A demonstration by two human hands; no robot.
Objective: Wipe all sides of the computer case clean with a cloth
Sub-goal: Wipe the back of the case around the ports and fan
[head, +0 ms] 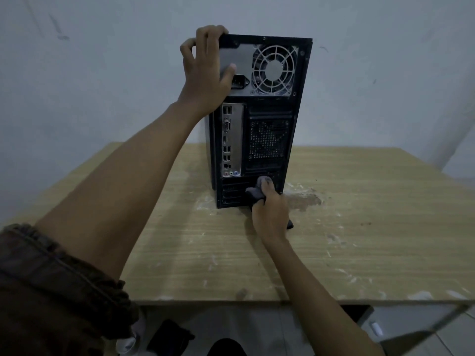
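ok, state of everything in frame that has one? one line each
computer case: standing on end on the table, rear panel towards the camera.
cloth: bunched up, pressed against the bottom of the rear panel.
left hand: grips the case's top left corner.
right hand: holds the cloth against the case.
table: wooden top, white scuffs and a worn patch beside the case.
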